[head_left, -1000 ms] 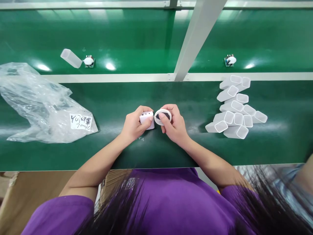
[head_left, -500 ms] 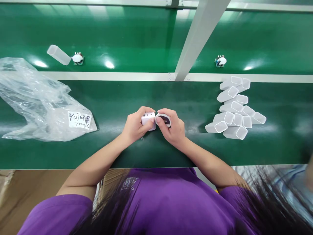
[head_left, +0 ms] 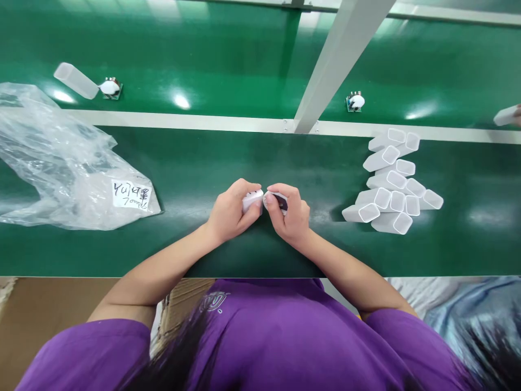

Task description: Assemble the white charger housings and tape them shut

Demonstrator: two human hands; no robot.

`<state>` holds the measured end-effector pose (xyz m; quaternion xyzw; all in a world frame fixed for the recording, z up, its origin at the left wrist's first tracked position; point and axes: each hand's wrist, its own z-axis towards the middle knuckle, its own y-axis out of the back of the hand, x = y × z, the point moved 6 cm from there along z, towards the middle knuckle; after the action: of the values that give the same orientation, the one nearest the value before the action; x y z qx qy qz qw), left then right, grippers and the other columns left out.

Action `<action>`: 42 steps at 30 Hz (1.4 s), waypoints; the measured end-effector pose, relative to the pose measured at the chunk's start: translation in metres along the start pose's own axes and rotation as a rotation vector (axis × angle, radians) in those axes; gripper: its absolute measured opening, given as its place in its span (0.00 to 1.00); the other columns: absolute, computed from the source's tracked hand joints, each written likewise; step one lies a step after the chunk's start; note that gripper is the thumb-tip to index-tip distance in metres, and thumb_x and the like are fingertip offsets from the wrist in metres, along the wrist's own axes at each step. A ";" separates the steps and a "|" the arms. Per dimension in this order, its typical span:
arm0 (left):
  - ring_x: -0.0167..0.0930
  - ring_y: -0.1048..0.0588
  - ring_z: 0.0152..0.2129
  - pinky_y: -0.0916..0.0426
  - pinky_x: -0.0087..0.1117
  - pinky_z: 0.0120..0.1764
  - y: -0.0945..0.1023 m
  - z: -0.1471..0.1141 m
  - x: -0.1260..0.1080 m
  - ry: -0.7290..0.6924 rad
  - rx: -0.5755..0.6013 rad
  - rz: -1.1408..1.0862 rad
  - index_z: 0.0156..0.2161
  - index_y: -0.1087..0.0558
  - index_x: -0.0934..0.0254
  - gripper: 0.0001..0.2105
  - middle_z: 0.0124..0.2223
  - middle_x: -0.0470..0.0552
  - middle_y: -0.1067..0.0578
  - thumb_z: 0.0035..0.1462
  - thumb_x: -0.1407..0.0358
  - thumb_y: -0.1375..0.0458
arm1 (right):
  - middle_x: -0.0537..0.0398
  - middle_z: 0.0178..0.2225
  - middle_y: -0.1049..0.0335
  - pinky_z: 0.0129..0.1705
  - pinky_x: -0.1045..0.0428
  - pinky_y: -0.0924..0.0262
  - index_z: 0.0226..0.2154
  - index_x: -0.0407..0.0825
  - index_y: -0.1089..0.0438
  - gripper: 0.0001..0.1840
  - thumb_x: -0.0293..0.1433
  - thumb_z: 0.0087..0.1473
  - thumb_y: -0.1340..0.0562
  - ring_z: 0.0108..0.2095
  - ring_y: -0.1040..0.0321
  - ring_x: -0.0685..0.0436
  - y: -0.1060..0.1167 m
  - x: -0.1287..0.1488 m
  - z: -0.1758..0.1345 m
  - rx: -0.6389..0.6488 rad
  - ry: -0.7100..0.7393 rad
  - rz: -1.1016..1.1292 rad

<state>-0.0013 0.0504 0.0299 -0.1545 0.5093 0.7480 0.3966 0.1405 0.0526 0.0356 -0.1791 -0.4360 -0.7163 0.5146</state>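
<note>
My left hand (head_left: 228, 213) is closed around a small white plastic casing (head_left: 252, 200), thumb below and fingers over the top. Small dark slots show along its upper edge, partly covered by the fingers. In my right hand (head_left: 293, 218) is a white piece with a dark panel (head_left: 282, 201), pinched between thumb and curled index finger. The two pieces face each other almost end to end, just above the green bench (head_left: 195, 163). Whether they touch or are linked, I cannot tell.
Several translucent white sleeves (head_left: 394, 222) lie piled at right. A labelled plastic bag (head_left: 89, 201) lies left. Beyond the rail (head_left: 163, 119) are two small circuit boards (head_left: 112, 88) and a loose sleeve (head_left: 76, 80). Another person's hand (head_left: 518, 115) holds a white sleeve (head_left: 504, 115).
The casing in my left hand has tilted, so less of its slotted face shows. Both hands shifted slightly right. Items beyond the rail moved left. Another person's hand appeared at the right edge.
</note>
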 end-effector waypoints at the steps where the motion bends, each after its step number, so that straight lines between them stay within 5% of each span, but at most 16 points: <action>1: 0.29 0.24 0.28 0.30 0.29 0.32 0.000 -0.001 -0.001 -0.013 -0.007 0.014 0.44 0.31 0.62 0.09 0.34 0.49 0.24 0.61 0.62 0.49 | 0.54 0.38 0.21 0.31 0.58 0.31 0.45 0.53 0.35 0.06 0.35 0.68 0.45 0.30 0.24 0.52 0.001 0.001 0.000 -0.011 0.005 0.007; 15: 0.28 0.26 0.25 0.32 0.28 0.29 -0.008 -0.006 -0.007 -0.070 -0.015 0.156 0.43 0.32 0.62 0.08 0.33 0.48 0.27 0.62 0.63 0.50 | 0.53 0.38 0.22 0.34 0.55 0.32 0.44 0.53 0.34 0.07 0.35 0.67 0.46 0.33 0.24 0.48 -0.004 -0.010 0.001 0.148 -0.077 0.079; 23: 0.30 0.27 0.28 0.32 0.30 0.31 -0.014 -0.003 0.010 0.154 0.103 0.067 0.42 0.30 0.61 0.10 0.35 0.49 0.26 0.59 0.60 0.47 | 0.54 0.34 0.25 0.27 0.56 0.40 0.45 0.51 0.32 0.14 0.38 0.68 0.50 0.28 0.31 0.50 -0.017 -0.020 0.000 0.246 -0.061 -0.104; 28: 0.29 0.26 0.26 0.31 0.29 0.30 -0.005 0.006 0.020 0.266 0.099 -0.197 0.41 0.29 0.62 0.13 0.35 0.49 0.23 0.59 0.55 0.47 | 0.54 0.37 0.26 0.33 0.55 0.34 0.44 0.52 0.34 0.15 0.45 0.66 0.46 0.31 0.29 0.50 -0.016 -0.032 0.010 0.154 -0.297 0.254; 35: 0.29 0.24 0.22 0.31 0.28 0.23 -0.004 0.010 0.030 0.412 0.066 -0.543 0.39 0.31 0.62 0.18 0.31 0.49 0.21 0.54 0.48 0.39 | 0.68 0.20 0.41 0.16 0.58 0.51 0.41 0.53 0.36 0.21 0.53 0.60 0.40 0.12 0.47 0.56 -0.018 -0.062 0.013 0.054 -0.607 0.604; 42: 0.29 0.26 0.16 0.31 0.27 0.17 0.007 0.028 0.047 0.573 -0.058 -0.606 0.35 0.37 0.60 0.14 0.24 0.44 0.26 0.51 0.54 0.42 | 0.62 0.27 0.32 0.27 0.58 0.43 0.40 0.51 0.33 0.14 0.44 0.61 0.42 0.24 0.35 0.53 -0.022 -0.054 0.010 0.121 -0.518 0.472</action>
<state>-0.0315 0.0941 0.0169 -0.5103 0.5095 0.5381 0.4364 0.1411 0.0938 -0.0063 -0.4197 -0.5404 -0.4813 0.5479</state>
